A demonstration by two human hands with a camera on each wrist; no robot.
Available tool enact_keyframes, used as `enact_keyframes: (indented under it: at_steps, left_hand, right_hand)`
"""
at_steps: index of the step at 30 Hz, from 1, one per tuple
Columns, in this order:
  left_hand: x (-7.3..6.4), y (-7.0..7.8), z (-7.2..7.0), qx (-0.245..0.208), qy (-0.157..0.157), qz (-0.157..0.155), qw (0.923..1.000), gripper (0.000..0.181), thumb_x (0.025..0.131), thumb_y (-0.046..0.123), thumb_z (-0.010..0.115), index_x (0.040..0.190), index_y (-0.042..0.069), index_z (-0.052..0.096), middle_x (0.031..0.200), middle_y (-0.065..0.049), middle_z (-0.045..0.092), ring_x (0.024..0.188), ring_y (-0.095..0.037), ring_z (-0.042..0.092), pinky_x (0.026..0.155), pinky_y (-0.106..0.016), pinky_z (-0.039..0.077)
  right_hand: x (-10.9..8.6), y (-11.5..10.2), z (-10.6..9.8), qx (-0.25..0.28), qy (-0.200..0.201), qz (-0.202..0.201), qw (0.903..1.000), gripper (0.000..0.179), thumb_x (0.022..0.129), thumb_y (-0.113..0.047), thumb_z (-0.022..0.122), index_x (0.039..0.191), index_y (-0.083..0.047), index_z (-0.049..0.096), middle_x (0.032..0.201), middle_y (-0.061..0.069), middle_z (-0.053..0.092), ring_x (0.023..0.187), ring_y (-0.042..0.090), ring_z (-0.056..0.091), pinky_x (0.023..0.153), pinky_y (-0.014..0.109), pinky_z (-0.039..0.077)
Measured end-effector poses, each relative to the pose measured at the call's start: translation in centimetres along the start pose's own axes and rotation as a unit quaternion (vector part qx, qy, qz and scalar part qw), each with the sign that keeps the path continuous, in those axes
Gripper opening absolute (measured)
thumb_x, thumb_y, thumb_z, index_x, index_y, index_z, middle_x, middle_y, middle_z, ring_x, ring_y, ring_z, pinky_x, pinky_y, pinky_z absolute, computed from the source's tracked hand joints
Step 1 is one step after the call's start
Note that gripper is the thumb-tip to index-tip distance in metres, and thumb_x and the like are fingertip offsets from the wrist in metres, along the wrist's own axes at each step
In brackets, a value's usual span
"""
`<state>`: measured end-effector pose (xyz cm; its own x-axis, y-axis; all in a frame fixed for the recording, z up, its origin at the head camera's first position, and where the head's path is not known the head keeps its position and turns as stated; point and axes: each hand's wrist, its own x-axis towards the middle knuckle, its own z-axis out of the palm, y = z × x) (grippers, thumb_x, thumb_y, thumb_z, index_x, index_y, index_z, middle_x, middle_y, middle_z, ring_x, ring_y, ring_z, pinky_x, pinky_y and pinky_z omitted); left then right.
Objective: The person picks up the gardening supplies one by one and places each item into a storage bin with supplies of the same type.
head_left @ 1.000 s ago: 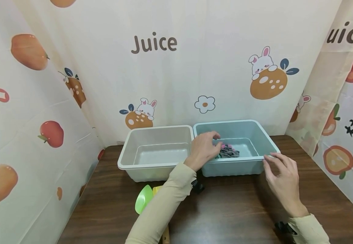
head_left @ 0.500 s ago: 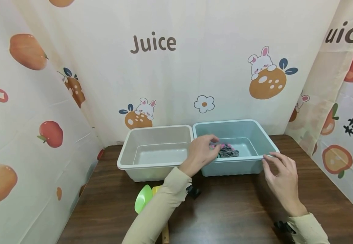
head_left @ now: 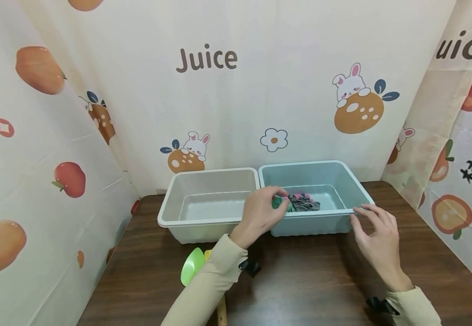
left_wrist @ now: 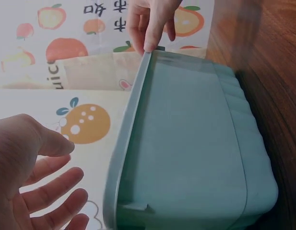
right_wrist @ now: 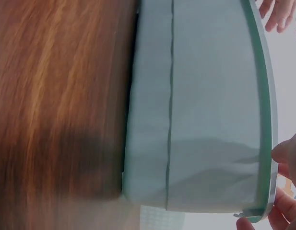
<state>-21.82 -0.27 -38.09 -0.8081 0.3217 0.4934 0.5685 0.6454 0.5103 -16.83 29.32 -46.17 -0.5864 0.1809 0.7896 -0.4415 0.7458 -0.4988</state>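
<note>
My left hand (head_left: 260,210) hovers over the near left corner of the pale blue plastic bin (head_left: 321,222). In the left wrist view, this left hand (left_wrist: 37,177) has thumb and fingers apart, slightly bent, with nothing between them. Inside the bin lie a crinkled dark grey bundle with pink bits (head_left: 305,203) and a green bundle (head_left: 277,202), partly hidden behind the left hand. At the near right corner, my right hand (head_left: 378,240) pinches the bin's rim. The right wrist view shows the right hand's fingers (right_wrist: 289,158) on both sides of that rim.
A beige bin (head_left: 203,231) stands against the blue bin's left side. In front of it, a bright green scoop (head_left: 192,266) and a yellow thing with a wooden handle (head_left: 221,312) lie partly under the left forearm. Printed curtains (head_left: 227,99) enclose the wooden table (head_left: 301,280).
My left hand has drawn back leftward and toward me over the blue bin, uncovering more of the green bundle. The right hand stays on the rim.
</note>
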Motion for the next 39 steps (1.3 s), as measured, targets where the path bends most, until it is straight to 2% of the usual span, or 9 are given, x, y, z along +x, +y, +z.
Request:
enact_keyframes:
  at_steps: [5, 10, 12, 14, 17, 19, 29, 36, 39]
  left_hand:
    - [-0.9, -0.2, -0.6, 0.000, 0.009, 0.000, 1.0000, 0.016, 0.100, 0.026, 0.072, 0.109, 0.018, 0.082, 0.111, 0.004, 0.082, 0.093, -0.016, 0.075, 0.075, -0.022, 0.053]
    - [-1.7, -0.6, -1.3, 0.000, 0.021, -0.003, 0.9998, 0.017, 0.099, 0.027, 0.073, 0.109, 0.017, 0.082, 0.109, 0.002, 0.082, 0.085, -0.019, 0.073, 0.072, -0.027, 0.053]
    - [-2.0, -0.8, -1.7, 0.000, 0.028, -0.004, 0.9996, 0.016, 0.098, 0.026, 0.074, 0.109, 0.016, 0.082, 0.107, 0.001, 0.082, 0.086, -0.020, 0.074, 0.073, -0.030, 0.055]
    - [-2.3, -1.0, -2.0, -0.001, 0.034, -0.007, 0.9994, 0.016, 0.098, 0.026, 0.075, 0.108, 0.016, 0.082, 0.106, 0.000, 0.082, 0.092, -0.019, 0.074, 0.076, -0.034, 0.057]
    - [-2.7, -1.3, -2.4, -0.002, 0.043, -0.012, 0.9990, 0.016, 0.097, 0.025, 0.075, 0.109, 0.017, 0.082, 0.104, 0.001, 0.082, 0.094, -0.018, 0.074, 0.077, -0.034, 0.058]
    - [-2.9, -1.6, -2.6, -0.001, 0.045, -0.015, 0.9989, 0.016, 0.097, 0.025, 0.076, 0.110, 0.018, 0.082, 0.103, 0.002, 0.081, 0.093, -0.017, 0.073, 0.077, -0.033, 0.057]
    - [-4.0, -2.1, -3.5, -0.011, 0.047, -0.023, 0.9986, 0.015, 0.097, 0.024, 0.075, 0.109, 0.017, 0.082, 0.104, -0.001, 0.081, 0.091, -0.016, 0.072, 0.077, -0.033, 0.057]
    - [-5.1, -2.7, -3.6, -0.007, 0.057, -0.026, 0.9980, 0.015, 0.095, 0.023, 0.077, 0.108, 0.018, 0.082, 0.103, 0.002, 0.081, 0.091, -0.017, 0.072, 0.077, -0.033, 0.057]
    - [-5.7, -3.1, -3.7, -0.003, 0.066, -0.025, 0.9975, 0.014, 0.094, 0.023, 0.078, 0.107, 0.019, 0.082, 0.104, 0.004, 0.081, 0.091, -0.017, 0.073, 0.078, -0.034, 0.058]
  right_hand:
    - [0.1, -0.4, -0.1, 0.006, 0.000, 0.013, 0.9999, 0.025, 0.081, 0.007, 0.084, 0.106, 0.002, 0.080, 0.118, 0.026, 0.072, 0.116, 0.048, 0.056, 0.102, 0.016, 0.027]
    - [0.1, -0.7, -0.2, 0.003, -0.009, 0.031, 0.9995, 0.022, 0.085, 0.003, 0.082, 0.106, 0.002, 0.079, 0.121, 0.025, 0.071, 0.119, 0.048, 0.057, 0.105, 0.011, 0.028]
    - [0.1, -0.9, -0.3, 0.004, -0.011, 0.041, 0.9991, 0.021, 0.086, 0.002, 0.082, 0.107, 0.002, 0.079, 0.122, 0.024, 0.071, 0.121, 0.038, 0.060, 0.105, 0.008, 0.029]
    - [0.0, -1.1, -0.3, 0.006, -0.011, 0.046, 0.9989, 0.021, 0.087, 0.001, 0.081, 0.108, 0.002, 0.079, 0.123, 0.023, 0.072, 0.122, 0.021, 0.061, 0.103, 0.005, 0.030]
    - [0.0, -1.5, -0.2, 0.013, -0.010, 0.043, 0.9989, 0.022, 0.088, 0.001, 0.080, 0.110, 0.002, 0.079, 0.123, 0.023, 0.072, 0.122, -0.003, 0.056, 0.101, 0.005, 0.031]
    - [0.1, -1.8, -0.2, 0.017, -0.010, 0.037, 0.9991, 0.022, 0.088, 0.001, 0.080, 0.110, 0.003, 0.079, 0.123, 0.023, 0.072, 0.122, -0.010, 0.052, 0.102, 0.005, 0.032]
    - [0.0, -3.5, 0.3, 0.027, -0.026, 0.017, 0.9991, 0.024, 0.086, 0.004, 0.080, 0.110, 0.001, 0.080, 0.122, 0.019, 0.073, 0.120, -0.007, 0.052, 0.099, 0.007, 0.032]
    - [-0.1, -4.3, 0.6, 0.023, -0.046, 0.006, 0.9986, 0.026, 0.085, 0.004, 0.081, 0.111, -0.001, 0.080, 0.123, 0.017, 0.073, 0.116, -0.010, 0.049, 0.077, 0.006, 0.035]
    - [-0.2, -4.8, 0.8, 0.031, -0.046, -0.002, 0.9984, 0.028, 0.084, 0.005, 0.081, 0.111, -0.002, 0.080, 0.122, 0.017, 0.074, 0.116, -0.001, 0.054, 0.084, 0.005, 0.037]
